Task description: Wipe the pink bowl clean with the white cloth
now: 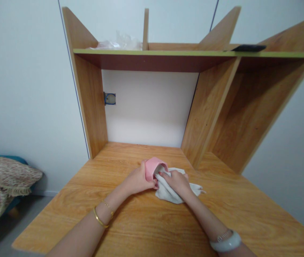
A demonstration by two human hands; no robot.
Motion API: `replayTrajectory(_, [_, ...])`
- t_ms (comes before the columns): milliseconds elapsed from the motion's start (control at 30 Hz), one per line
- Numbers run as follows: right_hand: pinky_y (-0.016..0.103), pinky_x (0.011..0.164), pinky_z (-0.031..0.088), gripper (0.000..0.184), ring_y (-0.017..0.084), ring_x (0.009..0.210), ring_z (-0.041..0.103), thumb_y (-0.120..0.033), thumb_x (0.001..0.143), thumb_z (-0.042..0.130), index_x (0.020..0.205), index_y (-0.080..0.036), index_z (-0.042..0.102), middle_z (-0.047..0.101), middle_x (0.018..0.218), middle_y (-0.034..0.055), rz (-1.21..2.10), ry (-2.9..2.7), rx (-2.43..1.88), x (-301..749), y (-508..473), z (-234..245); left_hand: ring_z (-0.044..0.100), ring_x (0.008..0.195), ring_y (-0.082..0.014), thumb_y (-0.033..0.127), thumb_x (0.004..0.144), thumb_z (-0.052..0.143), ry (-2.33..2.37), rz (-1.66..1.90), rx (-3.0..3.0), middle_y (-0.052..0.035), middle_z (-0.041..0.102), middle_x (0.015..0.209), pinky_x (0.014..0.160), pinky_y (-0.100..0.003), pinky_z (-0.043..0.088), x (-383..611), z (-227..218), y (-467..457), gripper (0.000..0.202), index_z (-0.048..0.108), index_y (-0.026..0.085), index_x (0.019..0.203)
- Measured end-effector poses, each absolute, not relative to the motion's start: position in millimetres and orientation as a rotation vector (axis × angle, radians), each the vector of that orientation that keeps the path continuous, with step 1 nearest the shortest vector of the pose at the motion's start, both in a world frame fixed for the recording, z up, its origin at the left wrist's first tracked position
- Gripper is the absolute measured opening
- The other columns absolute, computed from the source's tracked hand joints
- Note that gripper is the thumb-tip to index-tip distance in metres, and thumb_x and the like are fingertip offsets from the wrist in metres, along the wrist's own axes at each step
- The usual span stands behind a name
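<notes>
A pink cup-like container (151,169) is tipped on its side above the wooden desk, its mouth turned to the right. My left hand (139,180) is wrapped round its left side. My right hand (177,182) grips a pale grey-white cloth (166,191) at the container's mouth. Part of the cloth is tucked inside the opening, and the rest hangs below and to the right of my right hand. The inside of the container is mostly hidden by the cloth and fingers.
The wooden desk (141,228) carries a hutch with upright panels and a shelf (168,52). On the shelf lie a clear plastic bag (122,43) and a flat black object (249,48). An open wall socket box (110,99) shows behind. A patterned blanket (4,178) drapes furniture at left.
</notes>
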State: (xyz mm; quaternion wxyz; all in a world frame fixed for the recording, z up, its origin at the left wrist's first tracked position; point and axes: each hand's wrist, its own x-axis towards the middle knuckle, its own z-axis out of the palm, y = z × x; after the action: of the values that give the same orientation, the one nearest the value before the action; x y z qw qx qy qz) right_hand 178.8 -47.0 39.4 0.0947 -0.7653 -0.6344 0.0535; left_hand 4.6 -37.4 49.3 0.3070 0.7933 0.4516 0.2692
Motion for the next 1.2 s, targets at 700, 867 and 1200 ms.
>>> replayTrajectory(700, [0.036, 0.076, 0.032, 0.052, 0.028, 0.088, 0.061, -0.054, 0.082, 0.034, 0.079, -0.016, 0.07, 0.069, 0.088, 0.0158, -0.003, -1.934, -2.267, 176, -44, 54, 0.06, 0.089, -0.032, 0.041, 0.052, 0.071, 1.332, 0.81, 2.222, -0.0122, 0.063, 0.099, 0.071, -0.035, 0.045, 7, 58, -40, 0.089, 0.032, 0.017, 0.128])
replayTrajectory(867, [0.032, 0.071, 0.035, 0.057, 0.028, 0.087, 0.062, -0.058, 0.08, 0.035, 0.08, -0.014, 0.07, 0.069, 0.086, 0.0167, 0.043, -1.897, -2.26, 177, -43, 57, 0.06, 0.092, -0.0309, 0.042, 0.058, 0.066, 1.333, 0.794, 2.275, -0.0113, 0.063, 0.101, 0.074, -0.033, 0.044, 8, 62, -43, 0.084, 0.029, 0.017, 0.129])
replayTrajectory(1200, [0.027, 0.063, 0.035, 0.058, 0.026, 0.083, 0.063, -0.067, 0.07, 0.043, 0.084, -0.017, 0.07, 0.07, 0.086, 0.0131, 0.233, -2.049, -2.146, 185, -44, 55, 0.058, 0.095, -0.0323, 0.041, 0.061, 0.061, 1.343, 0.779, 2.425, -0.0126, 0.061, 0.105, 0.078, -0.037, 0.043, 10, 63, -48, 0.079, 0.03, 0.017, 0.129])
